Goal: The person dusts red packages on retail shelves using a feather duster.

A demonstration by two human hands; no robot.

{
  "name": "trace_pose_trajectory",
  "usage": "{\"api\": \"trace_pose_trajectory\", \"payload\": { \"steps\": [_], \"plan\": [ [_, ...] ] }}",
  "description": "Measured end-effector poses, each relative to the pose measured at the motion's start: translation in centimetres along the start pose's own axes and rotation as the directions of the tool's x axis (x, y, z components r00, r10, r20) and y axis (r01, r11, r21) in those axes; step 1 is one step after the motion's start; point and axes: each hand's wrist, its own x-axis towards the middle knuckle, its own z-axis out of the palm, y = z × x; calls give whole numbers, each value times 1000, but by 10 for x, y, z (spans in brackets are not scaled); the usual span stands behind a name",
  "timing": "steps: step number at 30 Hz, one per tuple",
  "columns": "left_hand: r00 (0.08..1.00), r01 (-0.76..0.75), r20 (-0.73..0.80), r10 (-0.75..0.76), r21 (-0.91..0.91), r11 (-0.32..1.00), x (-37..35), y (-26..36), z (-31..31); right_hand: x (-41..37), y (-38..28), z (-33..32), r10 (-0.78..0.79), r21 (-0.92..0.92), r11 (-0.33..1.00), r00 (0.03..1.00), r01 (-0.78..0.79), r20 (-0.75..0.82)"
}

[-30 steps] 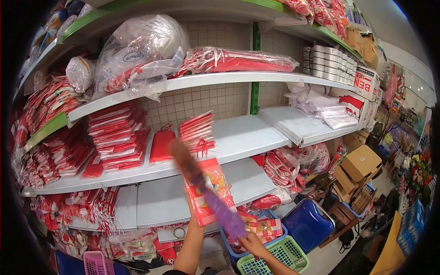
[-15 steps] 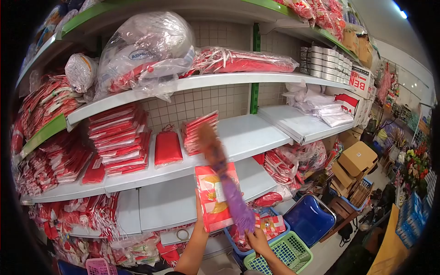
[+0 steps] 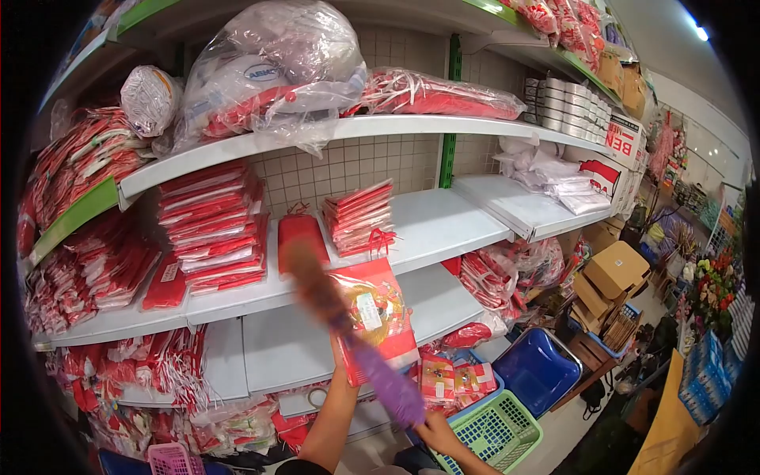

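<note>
My left hand (image 3: 343, 372) grips the lower left edge of a flat red and white packet (image 3: 396, 309) with a gold design, a white label and a red ribbon on top. My right hand (image 3: 437, 434) is closed round the lower end of a duster with a purple sleeve (image 3: 392, 389) and a brown, motion-blurred head (image 3: 309, 273). The duster slants up and left, across the packet's lower left part in this view. Behind the packet, a red and white stack (image 3: 360, 218) lies on the middle shelf.
A tall stack of red packets (image 3: 212, 229) and a red bundle (image 3: 301, 237) lie on the shelf (image 3: 443, 229). At the lower right are a green basket (image 3: 495, 435), a blue chair (image 3: 538, 372) and open cardboard boxes (image 3: 617, 269).
The duster's head has swung left and down, its sleeve now lower. The packet has moved slightly right and up and shows its ribbon. The camera view has shifted a little.
</note>
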Motion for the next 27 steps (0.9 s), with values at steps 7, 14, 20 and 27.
{"api": "trace_pose_trajectory", "payload": {
  "steps": [7, 14, 20, 27],
  "plan": [
    [1000, -27, 15, 27, -20, 999, 3, 11, 0, 4, -2, -13, 377, 83, 925, 922, -370, -86],
    [1000, 12, 21, -11, -28, 1000, 9, 10, 3, 12, -4, -17, 133, -2, 991, 990, -134, -41],
    [995, 103, 8, -103, -68, 992, 4, -7, 7, 31, -8, -19, 140, 106, 984, 989, -145, 55],
    [984, 179, 23, -177, -75, 981, 3, -18, 15, 41, -36, -23, 400, 213, 903, 912, -374, -93]
  ]
}}
